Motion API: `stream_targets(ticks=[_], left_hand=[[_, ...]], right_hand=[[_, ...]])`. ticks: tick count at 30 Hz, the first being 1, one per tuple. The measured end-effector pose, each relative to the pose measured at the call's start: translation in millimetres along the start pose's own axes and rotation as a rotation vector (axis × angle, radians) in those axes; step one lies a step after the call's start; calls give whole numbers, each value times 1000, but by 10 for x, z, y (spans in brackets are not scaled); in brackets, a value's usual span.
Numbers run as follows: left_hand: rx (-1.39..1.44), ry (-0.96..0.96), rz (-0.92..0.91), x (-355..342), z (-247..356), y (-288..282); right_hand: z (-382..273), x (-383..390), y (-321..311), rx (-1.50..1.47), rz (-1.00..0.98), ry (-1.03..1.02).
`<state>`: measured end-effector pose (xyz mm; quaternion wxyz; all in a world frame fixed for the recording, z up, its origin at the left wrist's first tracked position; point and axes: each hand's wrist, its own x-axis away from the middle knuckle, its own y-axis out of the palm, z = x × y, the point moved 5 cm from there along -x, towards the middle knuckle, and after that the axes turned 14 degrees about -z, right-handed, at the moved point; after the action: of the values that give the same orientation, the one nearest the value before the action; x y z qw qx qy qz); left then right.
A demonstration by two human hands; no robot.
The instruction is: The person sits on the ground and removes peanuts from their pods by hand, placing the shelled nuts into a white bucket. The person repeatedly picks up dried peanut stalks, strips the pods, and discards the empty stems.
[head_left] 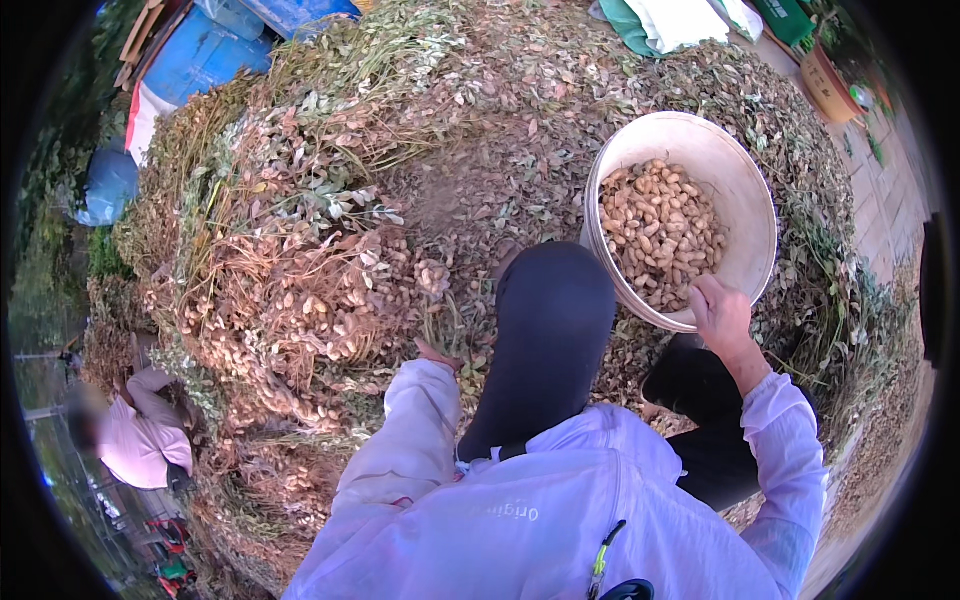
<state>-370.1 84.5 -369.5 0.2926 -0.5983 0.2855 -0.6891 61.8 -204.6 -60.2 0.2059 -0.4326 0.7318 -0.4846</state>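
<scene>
A white bucket, partly filled with unshelled peanuts, stands tilted toward me on the right. My right hand is closed over its near rim, with the curled fingers on the inner side. Any peanuts inside that fist are hidden. Beyond my left sleeve, only a sliver of my left hand shows, low against the plants beside my knee. Its fingers are mostly hidden. Just left of it lies a heap of pulled peanut plants, roots and pods facing me.
Dry leaves and stalks cover the ground ahead. Blue barrels stand at the far left, and a brown planter at the far right. White and green sacks lie at the top. Another person crouches at the left edge.
</scene>
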Motion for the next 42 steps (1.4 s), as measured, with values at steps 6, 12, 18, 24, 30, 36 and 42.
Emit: stream_targets(ticks=[6,12,18,24,30,36,42], left_hand=[[173,268,105,405,732,-673],[84,489,227,924,1176,-1410],[-120,797,285,1446,1986,-2181],[-217,1199,289,1890,2688,-2598],[-415,1593,411,2399,3465,-2998],[-706,1683,412,2423,3815,-3217],[-535,1492,737,2468,3925,-3521]], right_hand=[[73,12,55,30,-54,63],[85,-62,48,-1,-256,157],[-302,-369,-301,-166,-55,-20],[-1131,-846,-1094,-160,269,-434],[-1527,-1048,-1436,203,68,-591],[-1315,-1072,-1145,40,-279,-433],[-1116,-1080,-1021,-317,-164,-223]])
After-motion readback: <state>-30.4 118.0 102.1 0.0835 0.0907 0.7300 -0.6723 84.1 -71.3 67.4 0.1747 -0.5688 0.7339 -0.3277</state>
